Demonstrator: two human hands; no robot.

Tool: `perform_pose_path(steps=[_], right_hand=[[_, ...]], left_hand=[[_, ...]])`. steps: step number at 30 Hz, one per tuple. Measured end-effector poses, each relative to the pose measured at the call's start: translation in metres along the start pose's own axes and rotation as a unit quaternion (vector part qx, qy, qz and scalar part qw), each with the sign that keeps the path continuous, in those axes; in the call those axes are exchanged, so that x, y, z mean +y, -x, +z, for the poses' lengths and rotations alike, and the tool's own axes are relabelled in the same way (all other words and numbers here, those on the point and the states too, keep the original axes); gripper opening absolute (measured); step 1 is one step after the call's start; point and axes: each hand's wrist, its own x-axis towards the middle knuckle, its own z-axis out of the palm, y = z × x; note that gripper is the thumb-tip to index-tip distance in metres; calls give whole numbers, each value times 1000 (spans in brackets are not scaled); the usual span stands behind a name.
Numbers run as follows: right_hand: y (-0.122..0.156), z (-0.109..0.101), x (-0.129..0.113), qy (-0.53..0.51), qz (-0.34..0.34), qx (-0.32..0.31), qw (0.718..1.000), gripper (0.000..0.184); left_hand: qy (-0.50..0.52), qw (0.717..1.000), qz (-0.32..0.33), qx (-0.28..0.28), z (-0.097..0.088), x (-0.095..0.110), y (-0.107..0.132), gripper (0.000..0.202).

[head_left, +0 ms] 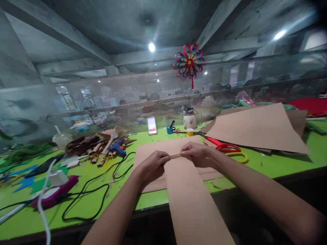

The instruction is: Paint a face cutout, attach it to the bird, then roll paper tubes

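A long strip of brown kraft paper (190,204) runs from between my hands down over the table's front edge. Its far end is folded over into a narrow band. My left hand (154,165) pinches the left corner of that fold, and my right hand (195,153) pinches the right corner with curled fingers. Under both hands lies a flat stack of brown paper sheets (148,148). Just beyond my right hand rest red-handled scissors (224,146), and a yellow scissor handle (238,157) shows beside them.
Large brown paper sheets (260,129) spread over the right side of the green table (120,197). At left are a blue glue gun (117,147), black cable (102,204), purple power strip (56,194) and rolled paper pieces. A jar (189,119) and phone (152,125) stand at the back.
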Motion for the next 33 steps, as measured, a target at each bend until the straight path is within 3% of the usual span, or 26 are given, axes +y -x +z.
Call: perform_pose_path(steps=[8, 14, 25, 29, 33], right_hand=[[7, -6, -1, -83, 52, -24, 995, 36], [6, -6, 3, -146, 69, -23, 987, 39], [1, 2, 0, -100, 29, -29, 994, 29], [2, 14, -10, -106, 41, -2, 994, 27], [7, 36, -18, -246, 60, 46, 966, 33]], left_hand=[[34, 999, -29, -13, -1, 2, 1, 35], [61, 998, -14, -18, -3, -3, 1, 35], [68, 996, -50, 9, 6, 7, -1, 43], [50, 998, -30, 19, 7, 6, -1, 39], [46, 999, -6, 19, 7, 2, -3, 36]])
